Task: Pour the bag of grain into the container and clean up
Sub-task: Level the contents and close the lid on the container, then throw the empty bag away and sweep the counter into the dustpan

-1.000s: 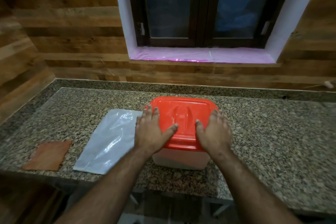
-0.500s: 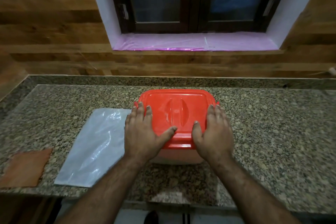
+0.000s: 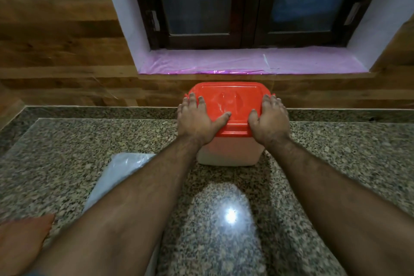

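Observation:
A white plastic container with a red-orange lid stands on the granite counter, close to the wooden back wall. The lid is on. My left hand clasps the lid's left side and my right hand clasps its right side, thumbs lying on top. The empty clear plastic bag lies flat on the counter at the left, partly hidden under my left forearm. No grain shows.
A brown cloth lies at the counter's lower left corner. A raised granite ledge runs along the wooden wall behind the container. Above it is a window sill covered in pink film.
The container has slid away from me toward the back wall with both hands on its lid. The bag and cloth have stayed where they were.

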{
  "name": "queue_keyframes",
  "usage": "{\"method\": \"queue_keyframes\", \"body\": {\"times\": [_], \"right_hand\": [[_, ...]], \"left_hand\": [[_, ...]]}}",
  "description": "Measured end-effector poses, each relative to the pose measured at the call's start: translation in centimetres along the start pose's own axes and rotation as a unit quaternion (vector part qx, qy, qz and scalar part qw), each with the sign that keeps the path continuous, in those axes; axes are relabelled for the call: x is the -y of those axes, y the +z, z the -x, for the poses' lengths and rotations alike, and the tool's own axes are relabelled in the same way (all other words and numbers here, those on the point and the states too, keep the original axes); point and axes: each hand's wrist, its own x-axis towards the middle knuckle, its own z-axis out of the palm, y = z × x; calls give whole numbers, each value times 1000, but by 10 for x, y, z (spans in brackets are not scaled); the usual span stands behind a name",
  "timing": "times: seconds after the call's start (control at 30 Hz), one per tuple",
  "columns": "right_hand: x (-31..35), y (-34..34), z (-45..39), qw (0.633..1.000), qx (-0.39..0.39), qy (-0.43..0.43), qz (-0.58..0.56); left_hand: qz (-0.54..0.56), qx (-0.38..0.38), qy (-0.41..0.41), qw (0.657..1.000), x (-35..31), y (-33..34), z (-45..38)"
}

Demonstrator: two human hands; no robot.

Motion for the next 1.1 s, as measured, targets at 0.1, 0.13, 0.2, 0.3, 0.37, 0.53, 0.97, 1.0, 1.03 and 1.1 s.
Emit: {"method": "queue_keyframes", "body": {"times": [0.1,0.13,0.2,0.3,0.37,0.53,0.97,1.0,1.03,1.1], "right_hand": [[1,2,4,1000,-20,12,-2],[1,3,11,999,-32,14,-9],[2,8,37,998,-54,13,-30],[0,29,92,999,-45,-25,-11],[0,49,133,998,-10,-63,-2],[27,110,211,989,95,-110,-41],[161,196,219,919,354,77,-155],[170,199,216,917,355,96,-153],[177,202,214,917,351,119,-148],[187,209,210,913,339,173,-150]], "left_hand": [[11,-1,6,1000,2,-1,0],[20,-5,7,1000,4,-3,4],[48,-7,7,999,9,-3,18],[88,22,12,996,24,7,60],[92,51,21,994,43,22,97],[100,108,-73,986,125,56,192],[199,144,-338,909,378,53,177],[197,166,-339,905,388,55,168],[197,179,-336,903,396,57,160],[205,195,-334,899,410,60,147]]}}
